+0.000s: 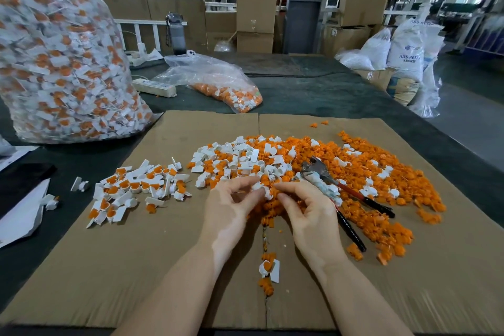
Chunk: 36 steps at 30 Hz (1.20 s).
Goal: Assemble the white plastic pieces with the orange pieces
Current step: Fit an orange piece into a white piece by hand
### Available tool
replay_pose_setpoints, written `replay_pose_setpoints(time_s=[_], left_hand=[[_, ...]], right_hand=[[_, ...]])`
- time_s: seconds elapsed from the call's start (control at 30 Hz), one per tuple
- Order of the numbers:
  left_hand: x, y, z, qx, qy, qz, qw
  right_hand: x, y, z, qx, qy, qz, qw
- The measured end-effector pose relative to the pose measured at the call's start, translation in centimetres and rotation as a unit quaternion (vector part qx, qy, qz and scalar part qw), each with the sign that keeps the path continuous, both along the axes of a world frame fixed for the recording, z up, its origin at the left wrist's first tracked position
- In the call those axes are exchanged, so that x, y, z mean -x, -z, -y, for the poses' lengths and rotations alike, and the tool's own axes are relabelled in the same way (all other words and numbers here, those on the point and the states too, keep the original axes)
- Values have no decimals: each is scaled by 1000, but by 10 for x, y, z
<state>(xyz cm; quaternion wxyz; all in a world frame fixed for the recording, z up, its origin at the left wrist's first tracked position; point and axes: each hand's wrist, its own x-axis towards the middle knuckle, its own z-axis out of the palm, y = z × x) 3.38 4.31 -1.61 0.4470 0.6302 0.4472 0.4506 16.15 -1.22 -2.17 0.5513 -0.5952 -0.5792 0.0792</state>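
Pinching a white piece [260,189] between them at the pile's near edge, the left hand [231,207] and right hand [305,209] are curling their fingertips closed around it. Seating an orange piece squarely would likely be giving the cleanest fit; whether 1 is already inserted is not visible. Loose orange pieces [354,172] are lying on the cardboard [136,267]. The tall bag [60,63] is holding finished assemblies; the smaller bag [218,82] is holding mostly orange parts.
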Motion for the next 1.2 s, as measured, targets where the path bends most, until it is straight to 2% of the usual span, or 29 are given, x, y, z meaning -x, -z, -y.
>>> replay_pose_setpoints(time_s=[0.13,0.23,0.73,1.03,1.2], left_hand=[[-5,3,3,73,-2,110,991],[-6,4,4,77,1,141,987],[-1,1,10,-5,25,35,999],[-1,2,10,24,20,84,996],[-1,1,11,50,9,119,992]], right_hand=[[0,1,-1,13,7,-19,1000],[-1,2,-1,14,1,-36,999],[2,-3,1,10,-47,-51,998],[2,-1,0,8,-36,-48,998],[4,1,1,-2,-23,0,1000]])
